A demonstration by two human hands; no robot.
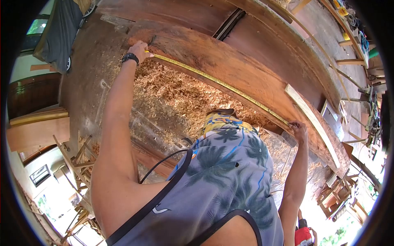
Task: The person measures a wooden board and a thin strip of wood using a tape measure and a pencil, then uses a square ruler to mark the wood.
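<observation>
A yellow tape measure (pixel 221 83) is stretched along the near edge of a long, thick reddish-brown wooden slab (pixel 238 67). My left hand (pixel 140 51), with a black watch on its wrist, is closed on the tape near the slab's left end. At the other end, my right hand (pixel 299 130) pinches the tape against the slab's edge with fingers pressed together. The tape's case cannot be made out in either hand. A pale, narrow curved wood strip (pixel 314 123) lies on the slab just beyond my right hand.
Wood shavings (pixel 172 90) cover the floor below the slab. Another large board (pixel 279 45) lies behind it. Scrap wood (pixel 80 164) is piled at the left, with more wooden pieces (pixel 338 194) at the right. Part of another person in red (pixel 303 236) shows at the bottom right.
</observation>
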